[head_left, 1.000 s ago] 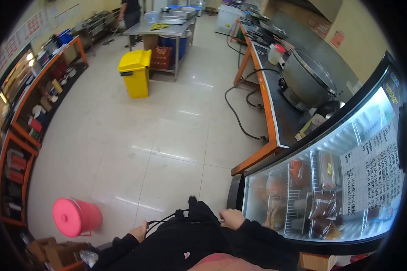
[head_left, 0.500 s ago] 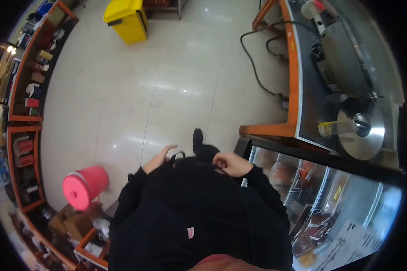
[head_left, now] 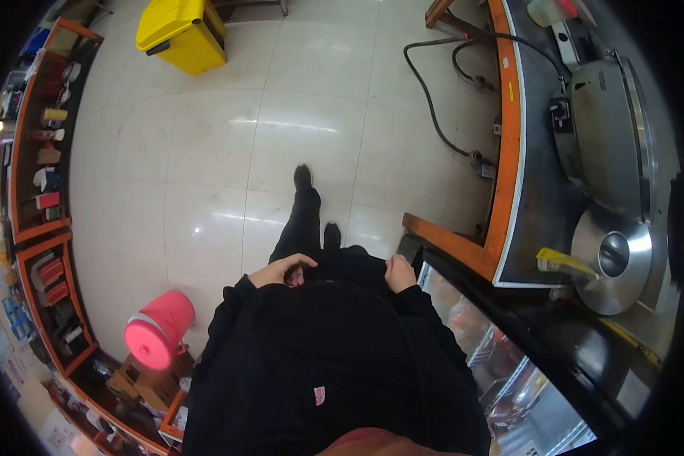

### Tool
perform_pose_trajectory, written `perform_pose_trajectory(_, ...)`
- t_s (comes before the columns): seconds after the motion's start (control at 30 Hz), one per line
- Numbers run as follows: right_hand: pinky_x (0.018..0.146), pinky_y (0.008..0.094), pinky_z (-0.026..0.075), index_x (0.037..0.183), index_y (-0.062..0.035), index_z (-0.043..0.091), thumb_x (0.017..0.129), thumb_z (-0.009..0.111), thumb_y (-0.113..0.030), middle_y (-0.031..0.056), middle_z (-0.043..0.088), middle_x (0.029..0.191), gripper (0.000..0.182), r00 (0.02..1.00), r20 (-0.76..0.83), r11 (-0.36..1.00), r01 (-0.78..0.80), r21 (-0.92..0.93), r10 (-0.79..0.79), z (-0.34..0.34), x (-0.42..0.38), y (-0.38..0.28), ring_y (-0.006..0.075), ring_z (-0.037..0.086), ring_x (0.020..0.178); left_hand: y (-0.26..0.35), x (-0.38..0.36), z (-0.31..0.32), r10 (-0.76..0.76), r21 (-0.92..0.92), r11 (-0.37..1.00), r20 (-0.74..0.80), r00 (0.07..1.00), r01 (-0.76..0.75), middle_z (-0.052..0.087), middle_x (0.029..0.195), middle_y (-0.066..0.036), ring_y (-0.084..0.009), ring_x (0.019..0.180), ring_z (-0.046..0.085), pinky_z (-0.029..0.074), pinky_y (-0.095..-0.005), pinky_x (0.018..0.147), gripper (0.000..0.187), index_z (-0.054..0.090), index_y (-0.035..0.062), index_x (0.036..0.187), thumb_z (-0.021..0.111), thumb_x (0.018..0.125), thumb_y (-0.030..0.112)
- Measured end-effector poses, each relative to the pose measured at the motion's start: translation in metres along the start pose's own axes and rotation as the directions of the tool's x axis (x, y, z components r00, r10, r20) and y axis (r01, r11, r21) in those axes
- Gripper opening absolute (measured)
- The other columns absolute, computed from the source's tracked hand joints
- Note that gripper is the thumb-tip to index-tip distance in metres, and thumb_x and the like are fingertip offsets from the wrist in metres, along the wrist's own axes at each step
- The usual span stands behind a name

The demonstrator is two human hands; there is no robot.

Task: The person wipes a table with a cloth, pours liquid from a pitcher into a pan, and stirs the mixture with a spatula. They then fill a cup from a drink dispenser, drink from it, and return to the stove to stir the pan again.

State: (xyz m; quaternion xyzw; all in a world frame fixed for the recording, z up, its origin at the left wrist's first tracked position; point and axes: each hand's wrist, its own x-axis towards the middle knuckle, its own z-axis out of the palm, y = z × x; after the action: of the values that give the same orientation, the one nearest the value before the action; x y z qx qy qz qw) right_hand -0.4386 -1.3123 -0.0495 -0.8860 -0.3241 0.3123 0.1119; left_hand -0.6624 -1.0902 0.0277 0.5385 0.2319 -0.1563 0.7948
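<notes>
My left hand (head_left: 283, 270) is at the front of my black clothing (head_left: 334, 342), its fingers curled towards the dark cloth. What it may hold is hidden. To its right, my right hand (head_left: 400, 273) is closed at the edge of the same black cloth, which it appears to pinch. Below the hands, my legs and two dark shoes (head_left: 303, 178) show on the tiled floor, one foot ahead of the other.
A yellow bin (head_left: 186, 38) stands at the upper left, and a pink lidded bucket (head_left: 159, 330) at the lower left. Orange shelves (head_left: 42, 235) line the left side. On the right are an orange-framed counter (head_left: 501, 152), black hoses (head_left: 425, 91) and a glass-fronted case (head_left: 509, 372).
One leg has stepped forward into view. Both hands have come in against the cloth, my left one curling its fingers. The counter, bin and bucket have shifted in view.
</notes>
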Motion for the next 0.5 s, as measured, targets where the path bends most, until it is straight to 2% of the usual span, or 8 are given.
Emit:
perform_pose_trajectory(0.13,0.07,0.0471,0.042,0.075,-0.0006,0.056,0.077,0.047,-0.023,0.0229,0.056,0.08,0.024,0.962,0.26,0.991,-0.051,-0.126,0.083,-0.005,0.065,-0.028,0.0397,0.054,0.077,0.031,0.041,-0.055,0.08,0.094,0.993,-0.067,0.994,-0.074,0.049,0.078,0.003,-0.0055,0.068,0.04,0.033,-0.0193,0.062,0.04,0.053,0.0097,0.103,0.064,0.065,0.005)
perform_pose_trajectory(0.23,0.072,0.0445,0.043,0.083,0.0005,0.054,0.077,0.046,-0.021,0.0224,0.056,0.084,0.024,0.981,0.128,0.981,-0.127,-0.15,0.146,-0.016,0.123,-0.056,0.0387,0.054,0.08,0.061,0.069,-0.107,0.133,0.101,0.986,-0.007,0.991,-0.131,0.052,0.082,0.002,-0.0038,0.064,0.039,0.036,-0.0175,0.06,0.038,0.055,0.0081,0.1,0.064,0.064,0.0)
perform_pose_trajectory(0.27,0.072,0.0434,0.044,0.085,0.0005,0.054,0.078,0.047,-0.023,0.0215,0.056,0.083,0.025,0.985,0.049,0.977,-0.159,-0.146,0.167,-0.014,0.144,-0.053,0.0374,0.055,0.079,0.064,0.078,-0.131,0.155,0.101,0.981,0.103,0.983,-0.165,0.052,0.089,-0.001,-0.005,0.071,0.043,0.036,-0.017,0.066,0.045,0.049,0.0086,0.11,0.063,0.068,0.005)
perform_pose_trajectory(0.33,0.072,0.0413,0.044,0.087,0.0005,0.053,0.079,0.047,-0.027,0.0197,0.056,0.082,0.029,0.972,-0.108,0.967,-0.222,-0.126,0.209,-0.008,0.187,-0.04,0.0347,0.057,0.076,0.103,0.083,-0.167,0.198,-0.139,0.975,0.21,0.957,-0.171,0.051,0.097,-0.004,-0.0067,0.079,0.046,0.036,-0.0172,0.07,0.049,0.043,0.0076,0.117,0.061,0.072,0.012)
perform_pose_trajectory(0.4,0.071,0.0387,0.045,0.088,0.0009,0.052,0.081,0.046,-0.032,0.017,0.055,0.08,0.035,0.815,0.299,0.81,-0.558,0.177,0.496,-0.036,0.208,-0.061,0.0303,0.057,0.073,0.11,0.085,-0.21,0.266,-0.283,0.941,0.284,0.921,-0.184,0.046,0.111,-0.008,-0.0112,0.095,0.046,0.037,-0.0209,0.077,0.059,0.03,0.0055,0.126,0.056,0.078,0.028)
perform_pose_trajectory(0.43,0.07,0.0374,0.045,0.089,0.0012,0.051,0.082,0.045,-0.035,0.0156,0.055,0.079,0.037,0.657,0.527,0.638,-0.727,0.255,0.538,-0.049,0.21,-0.073,0.0281,0.058,0.071,0.115,0.084,-0.23,0.193,-0.209,0.966,0.178,0.965,-0.155,0.048,0.109,-0.009,-0.0124,0.096,0.047,0.038,-0.0233,0.079,0.059,0.031,0.0046,0.125,0.055,0.078,0.03)
perform_pose_trajectory(0.47,0.069,0.0354,0.045,0.084,0.0007,0.052,0.083,0.041,-0.043,0.0126,0.055,0.074,0.045,0.573,0.622,0.624,-0.763,0.167,0.534,-0.059,0.21,-0.087,0.0228,0.056,0.067,0.118,0.083,-0.248,0.124,-0.139,0.984,0.066,0.99,-0.114,0.049,0.107,-0.01,-0.0136,0.096,0.048,0.038,-0.0257,0.081,0.058,0.033,0.0037,0.124,0.054,0.078,0.033)
perform_pose_trajectory(0.5,0.068,0.036,0.044,0.082,0.0002,0.053,0.083,0.042,-0.043,0.0136,0.055,0.073,0.044,0.714,0.569,0.758,-0.612,0.223,0.409,-0.05,0.212,-0.083,0.0244,0.056,0.068,0.101,0.083,-0.266,-0.106,0.022,0.994,-0.054,0.993,0.108,0.051,0.103,-0.011,-0.0146,0.095,0.049,0.039,-0.0265,0.082,0.055,0.035,0.0033,0.122,0.054,0.079,0.031)
